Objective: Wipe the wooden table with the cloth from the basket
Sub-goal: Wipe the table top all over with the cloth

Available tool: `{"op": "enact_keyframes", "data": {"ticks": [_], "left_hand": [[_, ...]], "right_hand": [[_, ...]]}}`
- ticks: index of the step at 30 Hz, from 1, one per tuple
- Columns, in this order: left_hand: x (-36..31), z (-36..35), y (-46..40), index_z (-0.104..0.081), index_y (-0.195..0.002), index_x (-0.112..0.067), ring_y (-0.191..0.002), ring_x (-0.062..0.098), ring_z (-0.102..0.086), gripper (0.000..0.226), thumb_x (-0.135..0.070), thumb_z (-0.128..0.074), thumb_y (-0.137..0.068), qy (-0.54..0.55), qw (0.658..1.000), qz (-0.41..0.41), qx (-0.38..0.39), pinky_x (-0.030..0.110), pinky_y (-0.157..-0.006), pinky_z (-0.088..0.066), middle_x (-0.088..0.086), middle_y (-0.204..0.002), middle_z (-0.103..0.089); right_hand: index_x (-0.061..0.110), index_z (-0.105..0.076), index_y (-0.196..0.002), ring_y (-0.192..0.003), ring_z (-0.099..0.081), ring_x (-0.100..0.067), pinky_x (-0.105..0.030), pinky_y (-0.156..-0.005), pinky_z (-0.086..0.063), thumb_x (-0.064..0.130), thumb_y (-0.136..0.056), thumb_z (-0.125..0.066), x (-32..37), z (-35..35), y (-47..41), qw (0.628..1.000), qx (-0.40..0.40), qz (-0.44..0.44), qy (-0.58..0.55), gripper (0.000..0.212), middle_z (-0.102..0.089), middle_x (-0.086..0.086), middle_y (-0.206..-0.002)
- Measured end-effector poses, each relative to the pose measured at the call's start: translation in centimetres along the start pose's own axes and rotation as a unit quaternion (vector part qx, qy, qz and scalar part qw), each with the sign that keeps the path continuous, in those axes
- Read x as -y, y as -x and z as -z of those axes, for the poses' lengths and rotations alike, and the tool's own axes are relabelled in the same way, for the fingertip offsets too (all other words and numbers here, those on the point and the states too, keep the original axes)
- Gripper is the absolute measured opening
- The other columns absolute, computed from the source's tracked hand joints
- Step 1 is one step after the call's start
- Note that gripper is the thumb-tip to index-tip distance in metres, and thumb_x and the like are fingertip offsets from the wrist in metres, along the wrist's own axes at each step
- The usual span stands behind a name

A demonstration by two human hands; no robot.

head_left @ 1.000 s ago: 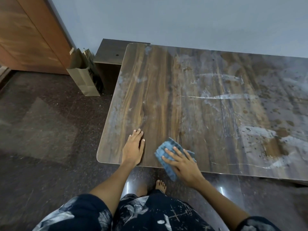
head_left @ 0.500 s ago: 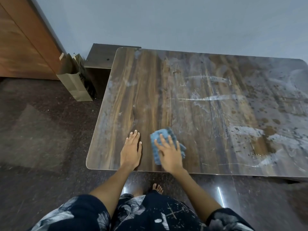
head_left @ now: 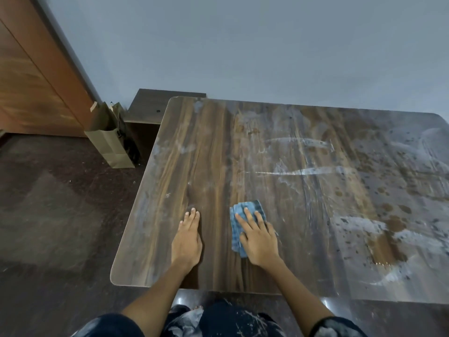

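The wooden table [head_left: 218,147] fills the middle and right of the view; its right half is covered in white smears and brown spots. A folded blue cloth [head_left: 237,227] lies near the table's front edge. My right hand [head_left: 258,237] presses flat on the cloth with straight fingers, covering its right part. My left hand [head_left: 187,239] rests flat on bare wood to the left of the cloth, fingers together. No basket is in view.
A brown paper bag [head_left: 109,142] stands on the dark floor at the table's far left corner, beside a low dark cabinet [head_left: 153,108]. A wooden door [head_left: 31,76] is at the far left. A grey wall runs behind the table.
My right hand has pushed the cloth away from the front edge and farther onto the table. My left hand has stayed flat on the wood. The view has tilted up.
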State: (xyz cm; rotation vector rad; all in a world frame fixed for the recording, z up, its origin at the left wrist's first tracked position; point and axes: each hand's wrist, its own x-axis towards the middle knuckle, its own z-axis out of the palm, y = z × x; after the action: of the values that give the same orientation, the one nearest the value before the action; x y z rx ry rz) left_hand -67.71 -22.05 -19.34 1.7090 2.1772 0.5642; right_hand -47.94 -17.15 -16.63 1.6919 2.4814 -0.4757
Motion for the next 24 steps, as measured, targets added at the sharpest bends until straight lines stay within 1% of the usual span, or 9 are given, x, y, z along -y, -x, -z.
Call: {"op": "enact_keyframes", "data": {"ticks": [2, 4, 6, 10, 14, 15, 17, 19, 24], "left_hand": [[-1.0, -0.4, -1.1, -0.022, -0.145, -0.009, -0.143, 0.017, -0.011, 0.054, -0.002, -0.035, -0.093, -0.016, 1.0, -0.009, 0.001, 0.023, -0.113, -0.001, 0.0, -0.154, -0.015], [-2.2, -0.9, -2.8, -0.017, -0.146, -0.009, -0.143, 0.016, -0.006, 0.05, -0.01, -0.03, -0.097, -0.027, 0.999, -0.023, 0.005, 0.023, -0.112, 0.002, 0.001, -0.155, -0.011], [-3.4, -1.7, -5.1, -0.008, -0.147, -0.01, -0.143, 0.014, 0.003, 0.05, -0.017, -0.023, -0.1, -0.028, 0.999, -0.027, 0.024, 0.024, -0.113, 0.005, 0.001, -0.156, -0.003], [-5.2, -2.4, -9.5, 0.005, -0.146, -0.01, -0.142, 0.014, 0.011, 0.053, -0.021, -0.019, -0.1, -0.052, 0.997, -0.012, 0.064, 0.027, -0.115, 0.005, 0.002, -0.156, 0.008], [-5.9, -2.6, -15.1, 0.006, -0.146, -0.012, -0.142, 0.013, 0.011, 0.054, -0.021, -0.02, -0.1, -0.055, 0.996, -0.007, 0.067, 0.028, -0.116, 0.004, 0.002, -0.156, 0.009], [-5.8, -2.6, -16.7, 0.005, -0.146, -0.012, -0.142, 0.013, 0.011, 0.054, -0.021, -0.02, -0.1, -0.054, 0.996, -0.009, 0.069, 0.028, -0.115, 0.004, 0.002, -0.156, 0.008], [-5.9, -2.4, -19.6, 0.004, -0.146, -0.012, -0.142, 0.013, 0.011, 0.053, -0.021, -0.019, -0.1, -0.059, 0.996, -0.017, 0.072, 0.027, -0.114, 0.005, 0.002, -0.156, 0.007], [-5.9, -2.5, -22.9, 0.003, -0.146, -0.011, -0.142, 0.014, 0.01, 0.052, -0.021, -0.019, -0.1, -0.06, 0.995, -0.022, 0.074, 0.027, -0.114, 0.004, 0.002, -0.156, 0.006], [-6.0, -2.9, -31.0, 0.002, -0.146, -0.009, -0.143, 0.016, 0.009, 0.052, -0.02, -0.019, -0.1, -0.078, 0.994, -0.031, 0.07, 0.03, -0.116, 0.003, 0.004, -0.156, 0.005]], "right_hand": [[0.031, -0.025, -0.146, -0.143, -0.017, -0.027, -0.046, -0.113, -0.019, 0.036, -0.094, -0.026, 1.2, 0.3, -2.0, 1.0, -0.002, 0.003, 0.003, 0.053, -0.014, 0.002, -0.156], [0.032, -0.02, -0.147, -0.144, -0.01, -0.03, -0.044, -0.114, -0.008, 0.035, -0.095, -0.03, 2.0, 0.9, -3.8, 0.999, -0.03, 0.006, 0.008, 0.053, -0.007, 0.001, -0.155], [0.032, -0.014, -0.148, -0.145, -0.001, -0.029, -0.042, -0.112, 0.002, 0.035, -0.096, -0.03, 2.1, 1.0, -6.1, 1.0, -0.007, 0.016, 0.014, 0.054, -0.001, 0.002, -0.155], [0.031, -0.05, -0.133, -0.129, -0.046, -0.029, -0.043, -0.102, -0.029, 0.039, -0.081, -0.03, 2.0, 1.1, -10.7, 1.0, 0.003, -0.02, -0.011, 0.056, -0.049, -0.001, -0.14], [0.031, -0.053, -0.13, -0.126, -0.049, -0.028, -0.044, -0.1, -0.036, 0.041, -0.082, -0.03, 1.4, 2.9, -15.7, 0.999, -0.002, -0.037, -0.035, 0.054, -0.053, -0.001, -0.137], [0.031, -0.049, -0.133, -0.13, -0.044, -0.029, -0.044, -0.103, -0.033, 0.042, -0.083, -0.026, 1.2, 3.2, -17.1, 0.999, -0.003, -0.043, -0.03, 0.056, -0.048, -0.002, -0.141], [0.033, -0.025, -0.145, -0.143, -0.016, -0.028, -0.043, -0.114, -0.011, 0.045, -0.082, -0.005, 0.7, 3.6, -19.8, 1.0, -0.014, -0.022, -0.013, 0.067, -0.021, 0.0, -0.155], [0.035, -0.003, -0.147, -0.145, 0.008, -0.024, -0.04, -0.115, 0.007, 0.047, -0.074, 0.011, 0.3, 4.2, -22.9, 0.999, -0.019, -0.016, -0.024, 0.075, 0.002, 0.003, -0.158], [0.035, -0.002, -0.148, -0.144, 0.011, -0.023, -0.04, -0.115, 0.007, 0.05, -0.074, 0.014, -0.6, 6.5, -30.6, 0.998, -0.055, -0.026, -0.014, 0.077, 0.004, 0.004, -0.158]]}}
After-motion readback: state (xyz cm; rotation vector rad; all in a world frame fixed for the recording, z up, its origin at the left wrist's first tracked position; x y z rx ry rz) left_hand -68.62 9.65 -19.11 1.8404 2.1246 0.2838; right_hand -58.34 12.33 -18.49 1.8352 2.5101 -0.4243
